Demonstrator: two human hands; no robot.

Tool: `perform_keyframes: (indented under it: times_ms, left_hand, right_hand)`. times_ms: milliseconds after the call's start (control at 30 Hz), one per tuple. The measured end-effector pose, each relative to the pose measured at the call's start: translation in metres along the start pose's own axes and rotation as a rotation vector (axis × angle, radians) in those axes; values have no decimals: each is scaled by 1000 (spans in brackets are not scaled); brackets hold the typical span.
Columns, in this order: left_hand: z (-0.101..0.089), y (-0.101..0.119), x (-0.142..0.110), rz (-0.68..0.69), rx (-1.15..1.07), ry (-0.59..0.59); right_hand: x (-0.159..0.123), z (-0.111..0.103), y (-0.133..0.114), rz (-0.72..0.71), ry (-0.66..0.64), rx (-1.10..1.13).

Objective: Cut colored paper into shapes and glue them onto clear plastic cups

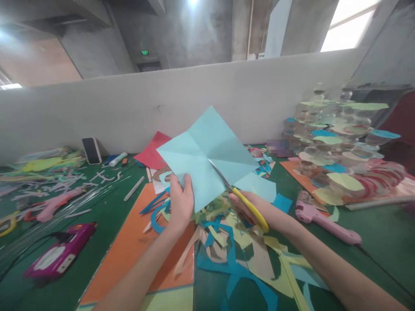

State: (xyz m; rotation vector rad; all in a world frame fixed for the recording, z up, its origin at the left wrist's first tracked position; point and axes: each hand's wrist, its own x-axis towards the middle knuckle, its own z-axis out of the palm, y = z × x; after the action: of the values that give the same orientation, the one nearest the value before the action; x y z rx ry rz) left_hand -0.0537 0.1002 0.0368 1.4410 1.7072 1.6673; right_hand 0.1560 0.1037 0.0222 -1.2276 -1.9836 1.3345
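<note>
Though cluttered, green table (389,224); concrete wall (210,43)

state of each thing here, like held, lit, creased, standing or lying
light blue paper sheet: creased, held up
yellow-handled scissors: held, one blade seen over the sheet
left hand: gripping the sheet
right hand: gripping the scissors
phone: standing upright, screen dark
right-side pink glue gun: lying down, cord attached
exit sign: lit green
paper scraps: cut, loosely heaped
</note>
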Motion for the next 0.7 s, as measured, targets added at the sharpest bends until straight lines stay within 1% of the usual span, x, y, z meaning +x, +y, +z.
perform_keyframes:
  times_ms: [100,233,367,433,567,700]
  left_hand:
    - [-1,-1,1,-35,52,5]
    - [-1,-2,1,-7,80,32]
    - [0,1,-2,0,10,-28]
    - [1,2,-4,8,-1,-38]
    - [2,2,-5,15,13,-27]
    - [2,0,-3,19,-16,-31]
  right_hand:
    - [1,1,3,4,-15,34]
    - [-1,-1,-1,-20,5,18]
    - [-4,-3,-10,-77,35,-59]
    - [-4,-2,-11,-69,41,-89]
    - [1,4,-3,-12,64,-68]
    - [4,7,2,-14,80,-10]
